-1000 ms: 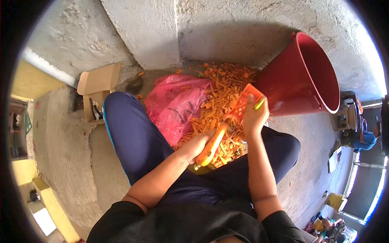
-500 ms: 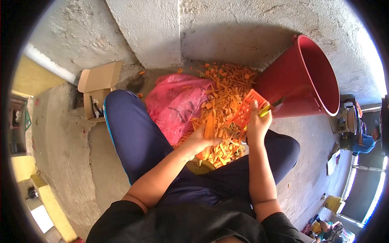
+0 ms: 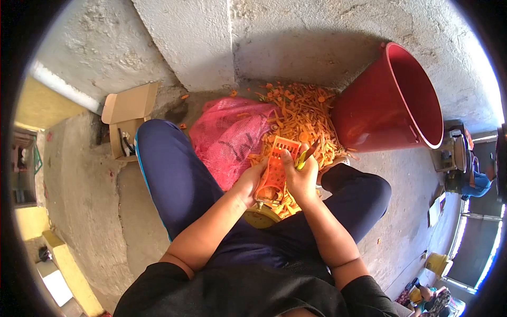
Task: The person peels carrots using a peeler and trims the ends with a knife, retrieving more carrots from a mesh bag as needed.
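My right hand [image 3: 303, 182] is closed on an orange plastic grater [image 3: 285, 158] with slots and holes. The same hand also grips a small knife, its yellow-green handle [image 3: 301, 160] between the fingers and its dark blade pointing up and right. My left hand [image 3: 250, 182] is closed at the grater's left side, its fingers hidden behind it. A carrot [image 3: 270, 194] shows in part at the grater's lower end, against the left hand; most of it is covered. Beyond both hands lies a heap of carrot peelings and pieces [image 3: 301, 113].
A pink mesh sack [image 3: 229, 134] lies left of the heap. A large red bucket [image 3: 369, 105] leans at the right, its mouth facing right. An open cardboard box [image 3: 129, 103] sits by the wall. A yellowish round container [image 3: 261, 217] is between my legs. Another person [image 3: 478, 185] is far right.
My right hand has swung left and down with the grater and knife, bringing the grater over the carrot at my left hand. The carrot, fully seen before, is now mostly hidden.
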`<action>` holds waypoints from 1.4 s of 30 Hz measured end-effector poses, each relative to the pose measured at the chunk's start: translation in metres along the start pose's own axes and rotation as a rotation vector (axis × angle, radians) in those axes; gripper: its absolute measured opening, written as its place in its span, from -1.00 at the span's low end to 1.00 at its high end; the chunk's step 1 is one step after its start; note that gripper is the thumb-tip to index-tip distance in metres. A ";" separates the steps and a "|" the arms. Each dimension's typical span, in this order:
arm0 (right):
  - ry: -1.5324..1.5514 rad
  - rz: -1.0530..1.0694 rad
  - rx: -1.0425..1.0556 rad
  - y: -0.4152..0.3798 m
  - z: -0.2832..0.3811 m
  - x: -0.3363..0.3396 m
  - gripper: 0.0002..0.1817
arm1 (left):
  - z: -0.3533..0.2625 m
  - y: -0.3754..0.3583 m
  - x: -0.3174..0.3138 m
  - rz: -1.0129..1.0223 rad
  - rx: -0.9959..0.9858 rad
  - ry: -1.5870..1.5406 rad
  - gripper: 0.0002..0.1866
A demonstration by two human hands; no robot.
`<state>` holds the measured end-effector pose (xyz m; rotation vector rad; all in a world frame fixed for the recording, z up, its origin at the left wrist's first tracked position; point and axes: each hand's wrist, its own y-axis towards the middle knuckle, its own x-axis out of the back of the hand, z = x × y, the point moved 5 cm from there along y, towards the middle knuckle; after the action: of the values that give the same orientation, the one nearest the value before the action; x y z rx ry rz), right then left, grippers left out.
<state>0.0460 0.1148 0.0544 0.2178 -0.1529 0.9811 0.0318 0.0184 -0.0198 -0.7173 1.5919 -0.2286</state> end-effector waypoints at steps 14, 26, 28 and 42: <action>-0.307 -0.128 0.129 0.009 0.013 0.013 -0.76 | -0.003 -0.007 -0.016 0.058 -0.010 0.200 -0.59; -0.366 -0.375 0.031 0.041 -0.014 0.053 -0.78 | 0.009 -0.017 -0.001 0.060 0.076 0.481 -0.61; -0.396 -0.396 0.026 0.050 -0.012 0.068 -0.79 | 0.015 -0.017 -0.002 0.063 0.071 0.456 -0.56; -0.169 -0.578 0.159 0.053 -0.009 0.102 -0.81 | -0.005 -0.002 -0.004 0.024 -0.371 0.867 -0.46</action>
<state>0.0576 0.2275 0.0744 0.4624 -0.1540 0.3985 0.0274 0.0175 -0.0150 -0.9501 2.5104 -0.2448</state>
